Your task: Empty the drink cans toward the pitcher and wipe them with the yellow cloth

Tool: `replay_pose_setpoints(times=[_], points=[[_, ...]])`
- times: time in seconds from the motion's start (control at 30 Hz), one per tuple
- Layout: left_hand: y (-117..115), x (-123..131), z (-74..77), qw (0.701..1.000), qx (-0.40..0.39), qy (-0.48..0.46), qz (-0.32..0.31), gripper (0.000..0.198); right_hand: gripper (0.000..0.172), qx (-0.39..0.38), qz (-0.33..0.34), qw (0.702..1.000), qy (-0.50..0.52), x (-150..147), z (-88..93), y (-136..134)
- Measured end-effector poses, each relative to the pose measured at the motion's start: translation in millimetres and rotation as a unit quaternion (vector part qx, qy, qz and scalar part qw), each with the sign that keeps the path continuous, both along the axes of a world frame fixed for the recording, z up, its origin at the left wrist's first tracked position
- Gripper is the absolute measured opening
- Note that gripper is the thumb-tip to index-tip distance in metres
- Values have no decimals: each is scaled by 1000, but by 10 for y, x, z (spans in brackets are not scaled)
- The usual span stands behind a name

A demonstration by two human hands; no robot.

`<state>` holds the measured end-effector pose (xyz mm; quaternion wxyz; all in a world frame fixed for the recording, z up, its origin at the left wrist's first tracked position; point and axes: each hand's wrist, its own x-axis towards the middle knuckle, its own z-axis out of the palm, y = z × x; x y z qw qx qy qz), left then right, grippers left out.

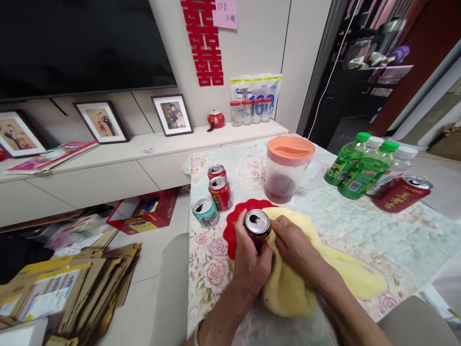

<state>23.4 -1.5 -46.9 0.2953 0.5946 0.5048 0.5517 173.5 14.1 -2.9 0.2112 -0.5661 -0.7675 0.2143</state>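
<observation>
My left hand is wrapped round an opened drink can, dark red with a silver top, held upright over the near part of the table. My right hand grips a yellow cloth, its fingers pressing a bunched fold against the can's right side. The rest of the cloth drapes over the tabletop to the right and hangs down in front. Under and behind the can lies a red scalloped tray, partly covered by the cloth and my left hand.
Two red cans and a teal can stand left of the tray. Behind is a plastic jug with an orange lid. Green bottles and a large red can stand at right. Flattened cardboard covers floor at left.
</observation>
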Motion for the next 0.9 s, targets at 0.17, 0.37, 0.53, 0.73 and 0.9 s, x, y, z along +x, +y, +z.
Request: replay_pose_setpoints(times=[0.17, 0.37, 0.53, 0.73, 0.9], points=[[2, 12, -23, 1000, 1, 14, 24, 87, 24, -6, -24, 999, -40, -81, -151, 13], [10, -11, 11, 999, -5, 26, 29, 78, 28, -6, -10, 1000, 17, 38, 8, 30], [-12, -9, 56, 998, 11, 44, 36, 80, 33, -6, -7, 980, 198, 163, 194, -31], [-66, -14, 120, 1000, -2, -4, -19, 66, 42, -7, -51, 950, 308, 112, 243, -117], [-55, -23, 146, 999, -12, -23, -28, 61, 43, 45, -41, 974, 217, 87, 147, -49]])
